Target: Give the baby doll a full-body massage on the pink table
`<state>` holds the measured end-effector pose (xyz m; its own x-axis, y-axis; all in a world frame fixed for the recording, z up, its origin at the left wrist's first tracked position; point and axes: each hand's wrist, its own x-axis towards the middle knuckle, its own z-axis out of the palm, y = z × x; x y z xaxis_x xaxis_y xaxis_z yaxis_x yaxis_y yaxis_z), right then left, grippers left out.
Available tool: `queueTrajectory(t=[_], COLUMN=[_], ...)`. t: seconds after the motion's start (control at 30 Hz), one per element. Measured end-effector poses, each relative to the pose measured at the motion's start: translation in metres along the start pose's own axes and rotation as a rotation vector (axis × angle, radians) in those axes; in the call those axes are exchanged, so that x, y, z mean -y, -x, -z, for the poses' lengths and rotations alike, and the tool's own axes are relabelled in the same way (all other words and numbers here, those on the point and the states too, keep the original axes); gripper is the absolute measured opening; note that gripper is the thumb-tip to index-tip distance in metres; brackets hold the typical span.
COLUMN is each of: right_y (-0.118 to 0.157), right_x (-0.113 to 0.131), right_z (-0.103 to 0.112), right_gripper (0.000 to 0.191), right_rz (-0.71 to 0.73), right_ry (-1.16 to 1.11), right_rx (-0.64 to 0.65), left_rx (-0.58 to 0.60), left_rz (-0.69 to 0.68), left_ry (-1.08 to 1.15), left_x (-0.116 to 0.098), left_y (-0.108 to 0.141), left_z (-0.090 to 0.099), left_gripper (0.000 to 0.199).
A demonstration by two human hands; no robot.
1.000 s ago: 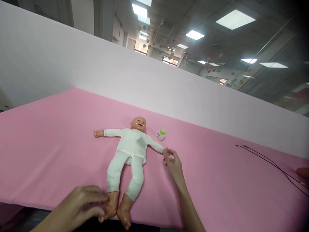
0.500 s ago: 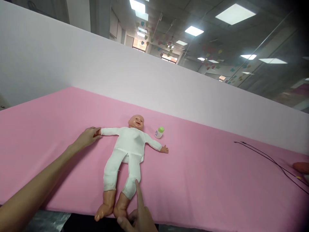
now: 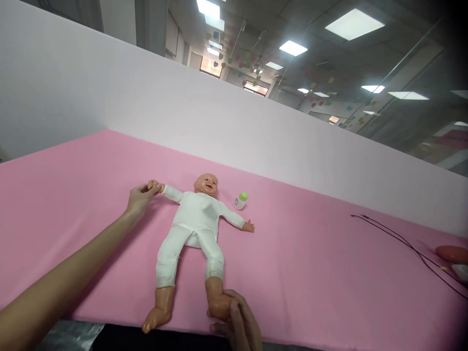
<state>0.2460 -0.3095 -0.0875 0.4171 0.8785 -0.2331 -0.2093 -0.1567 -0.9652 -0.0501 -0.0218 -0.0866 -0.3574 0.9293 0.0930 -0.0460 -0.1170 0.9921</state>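
A baby doll [image 3: 199, 214] in white cloth lies on its back, arms and legs spread, head away from me. My left hand [image 3: 141, 197] is closed around the doll's hand on the left side, and that arm is raised a little toward the head. Around the doll's foot on the right side, my right hand [image 3: 241, 317] is closed with the fingers wrapped about it. The doll's other foot rests near the front edge of the pink surface, and its other hand lies palm open on the right. A small toy bottle [image 3: 241, 200] with a green cap is beside its head.
The pink-covered table [image 3: 310, 273] runs up to a white partition [image 3: 219, 122] at the back. Black cables [image 3: 405, 239] lie at the right, close to an orange-brown rounded object [image 3: 451, 253] partly cut off by the view's edge.
The doll's left-side arm has bent upward in my left hand. My right hand has gone from pointing at the knee to gripping the foot, and that leg has swung out right.
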Motion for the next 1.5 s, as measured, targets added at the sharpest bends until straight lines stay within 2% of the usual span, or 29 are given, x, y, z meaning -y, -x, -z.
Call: queueTrajectory(t=[0.1, 0.23, 0.33, 0.47, 0.53, 0.63, 0.7, 0.77, 0.87, 0.97, 1.0, 1.07, 1.13, 1.2, 1.33, 1.43, 1.5], right_y=[-0.015, -0.028, -0.027, -0.032, -0.045, -0.077, -0.098, -0.112, -0.109, -0.086, -0.076, -0.057, -0.044, -0.04, -0.067, -0.101, -0.117], right_x=[0.002, -0.004, 0.001, 0.028, 0.044, 0.062, 0.069, 0.072, 0.071, 0.055, 0.047, 0.033, 0.028, 0.035, 0.068, 0.08, 0.079], right_z=[0.003, 0.006, 0.004, -0.013, -0.027, -0.053, -0.067, -0.072, -0.053, -0.013, -0.001, 0.017, 0.02, 0.011, -0.029, -0.064, -0.078], right_gripper=[0.062, 0.068, 0.071, 0.067, 0.064, 0.059, 0.058, 0.06, 0.064, 0.065, 0.066, 0.059, 0.049, 0.044, 0.05, 0.054, 0.056], right_rz=[-0.017, 0.003, 0.014, 0.185, 0.235, 0.232, 0.238, 0.237, 0.196, 0.156, 0.142, 0.053, -0.011, 0.027, 0.195, 0.217, 0.201], right_ry=[-0.179, -0.232, -0.223, -0.21, -0.117, 0.039, 0.063, 0.027, -0.05, -0.068, -0.051, 0.019, 0.067, 0.083, 0.088, 0.079, 0.034], right_rx=[-0.103, -0.098, -0.012, 0.042, 0.144, 0.347, 0.408, 0.411, 0.378, 0.369, 0.407, 0.559, 0.683, 0.688, 0.492, 0.464, 0.47], left_rx=[-0.011, 0.0, 0.036, 0.168, 0.229, 0.309, 0.341, 0.337, 0.267, 0.125, 0.083, 0.042, 0.07, 0.143, 0.329, 0.368, 0.369], left_rz=[-0.059, -0.167, -0.249, -0.292, -0.329, -0.375, -0.385, -0.366, -0.285, -0.156, -0.118, -0.076, -0.093, -0.157, -0.336, -0.432, -0.45], left_ry=[0.026, -0.04, -0.182, -0.379, -0.501, -0.683, -0.753, -0.759, -0.605, -0.363, -0.294, -0.201, -0.181, -0.247, -0.558, -0.797, -0.855], left_x=[-0.005, -0.014, -0.027, -0.041, -0.042, -0.041, -0.041, -0.042, -0.041, -0.035, -0.032, -0.027, -0.028, -0.033, -0.046, -0.048, -0.048], left_y=[0.005, 0.012, 0.015, 0.015, 0.016, 0.018, 0.019, 0.017, 0.005, -0.013, -0.018, -0.024, -0.022, -0.012, 0.019, 0.035, 0.036], left_z=[-0.03, -0.057, -0.066, -0.075, -0.08, -0.088, -0.092, -0.092, -0.084, -0.07, -0.066, -0.062, -0.064, -0.072, -0.09, -0.098, -0.099], left_gripper=[0.036, 0.03, 0.029, 0.034, 0.036, 0.038, 0.036, 0.034, 0.036, 0.039, 0.04, 0.04, 0.039, 0.037, 0.032, 0.033, 0.032])
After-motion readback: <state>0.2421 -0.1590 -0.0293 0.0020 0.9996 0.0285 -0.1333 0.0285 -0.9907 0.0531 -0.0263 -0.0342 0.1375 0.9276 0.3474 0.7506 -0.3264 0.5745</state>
